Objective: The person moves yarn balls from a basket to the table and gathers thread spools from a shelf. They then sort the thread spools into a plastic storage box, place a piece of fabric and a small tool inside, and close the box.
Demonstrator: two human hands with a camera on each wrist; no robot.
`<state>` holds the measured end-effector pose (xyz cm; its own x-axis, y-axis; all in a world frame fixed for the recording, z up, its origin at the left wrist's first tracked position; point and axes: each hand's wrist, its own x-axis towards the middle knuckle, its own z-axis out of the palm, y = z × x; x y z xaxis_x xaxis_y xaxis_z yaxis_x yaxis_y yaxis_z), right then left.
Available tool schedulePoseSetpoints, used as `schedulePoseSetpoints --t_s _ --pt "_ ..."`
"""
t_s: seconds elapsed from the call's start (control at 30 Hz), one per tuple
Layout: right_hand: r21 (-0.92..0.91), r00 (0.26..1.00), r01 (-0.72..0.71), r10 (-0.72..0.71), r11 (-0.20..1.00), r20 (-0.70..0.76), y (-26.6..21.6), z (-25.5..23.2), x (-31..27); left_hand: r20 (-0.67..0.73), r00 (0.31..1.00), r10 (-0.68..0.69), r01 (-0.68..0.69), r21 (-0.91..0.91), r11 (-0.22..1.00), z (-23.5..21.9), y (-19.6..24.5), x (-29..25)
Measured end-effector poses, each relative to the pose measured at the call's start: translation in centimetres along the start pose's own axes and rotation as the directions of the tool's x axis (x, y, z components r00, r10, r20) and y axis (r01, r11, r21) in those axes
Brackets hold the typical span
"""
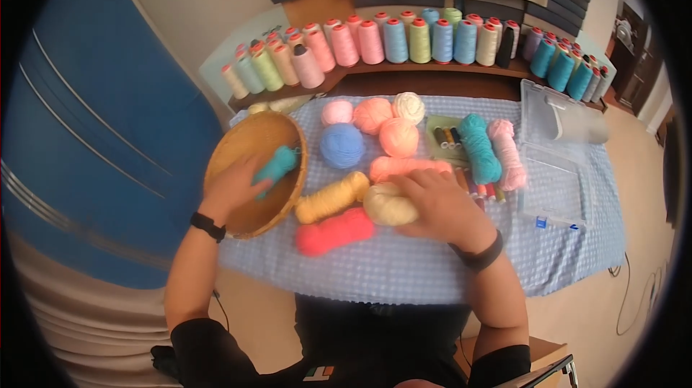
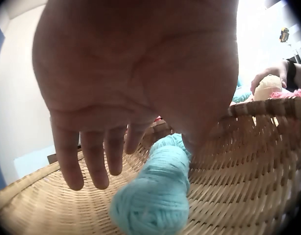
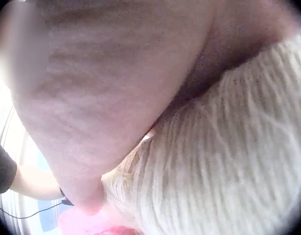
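Note:
In the head view my left hand (image 1: 229,187) is inside the wicker basket (image 1: 249,135), beside a teal yarn skein (image 1: 278,166). The left wrist view has that hand (image 2: 140,73) with fingers extended and spread above the skein (image 2: 153,196); whether the thumb touches it I cannot tell. My right hand (image 1: 448,206) grips a cream yarn bundle (image 1: 388,205) above the cloth, near the yellow skein (image 1: 333,199) and the coral-red one (image 1: 336,232). Up close in the right wrist view, the palm (image 3: 106,88) lies against the cream yarn (image 3: 224,161).
Pink, orange, blue and cream yarn balls (image 1: 342,146) lie behind on the checked cloth (image 1: 404,272). An orange skein (image 1: 404,166) is by my right hand. Further right are teal (image 1: 478,150) and pink skeins (image 1: 507,156) and a clear plastic case (image 1: 551,197). Thread cones (image 1: 396,42) line the shelf.

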<state>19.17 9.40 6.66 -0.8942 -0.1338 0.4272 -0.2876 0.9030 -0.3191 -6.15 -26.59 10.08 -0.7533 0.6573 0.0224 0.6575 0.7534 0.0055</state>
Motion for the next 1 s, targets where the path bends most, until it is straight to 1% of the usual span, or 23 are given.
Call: schedulePoseSetpoints --t_s 0.1,0.2,0.3,0.4,0.43,0.5,0.53,0.6,0.67,0.73,0.8,0.83,0.93,1.0 --pt "-0.004 0.995 0.069 -0.069 0.998 -0.074 0.4 0.5 0.0 0.075 0.997 -0.015 0.016 -0.023 1.0 0.3 0.0 0.5" --pt "0.04 0.998 0.046 -0.045 0.998 -0.032 0.7 1.0 -0.1 0.115 0.993 -0.013 0.019 -0.044 0.999 0.9 -0.3 0.8" --pt "0.021 0.999 0.033 -0.033 0.999 0.003 0.9 1.3 0.0 0.149 0.988 -0.036 0.043 -0.051 0.998 1.9 -1.3 1.2" --pt "0.016 0.999 0.025 -0.025 1.0 0.037 1.1 1.1 0.0 0.171 0.983 -0.072 0.077 -0.028 0.997 1.4 -1.1 1.4" --pt "0.009 0.999 0.041 -0.041 0.999 0.017 1.4 1.3 0.0 0.176 0.981 -0.085 0.089 -0.02 0.996 1.2 -0.8 1.4" --pt "-0.004 0.997 0.073 -0.073 0.997 -0.021 2.1 1.5 0.0 0.118 0.99 -0.075 0.077 -0.014 0.997 0.3 -0.2 1.1" --pt "-0.006 0.997 0.067 -0.067 0.998 -0.044 2.1 1.2 0.0 0.087 0.994 -0.073 0.074 -0.009 0.997 -0.4 0.0 0.8" --pt "-0.002 0.995 0.056 -0.056 0.998 -0.088 1.8 0.7 0.2 -0.033 0.997 -0.067 0.068 0.014 0.998 -1.8 0.3 0.5" --pt "-0.002 0.997 0.028 -0.028 1.0 -0.067 1.5 0.4 0.4 -0.109 0.99 -0.093 0.096 0.028 0.995 -3.2 0.4 0.0" --pt "-0.033 0.998 0.012 -0.013 0.999 -0.056 1.0 0.1 0.4 -0.149 0.978 -0.146 0.153 0.033 0.988 -4.5 0.5 -0.5" --pt "-0.089 0.998 0.016 -0.021 0.996 -0.053 0.3 -0.1 0.3 -0.217 0.965 -0.145 0.148 -0.004 0.989 -5.7 1.3 -1.3" --pt "-0.086 0.999 0.018 -0.022 0.996 -0.044 0.2 0.0 0.3 -0.251 0.957 -0.144 0.143 -0.022 0.989 -6.2 1.9 -1.7" --pt "-0.062 1.0 0.02 -0.021 0.998 -0.011 0.3 0.1 0.2 -0.275 0.953 -0.127 0.124 -0.027 0.992 -6.8 4.0 -3.0" --pt "-0.015 1.0 0.02 -0.02 1.0 0.023 0.6 0.4 0.1 -0.294 0.955 -0.033 0.025 -0.032 0.999 -6.7 4.8 -3.3"
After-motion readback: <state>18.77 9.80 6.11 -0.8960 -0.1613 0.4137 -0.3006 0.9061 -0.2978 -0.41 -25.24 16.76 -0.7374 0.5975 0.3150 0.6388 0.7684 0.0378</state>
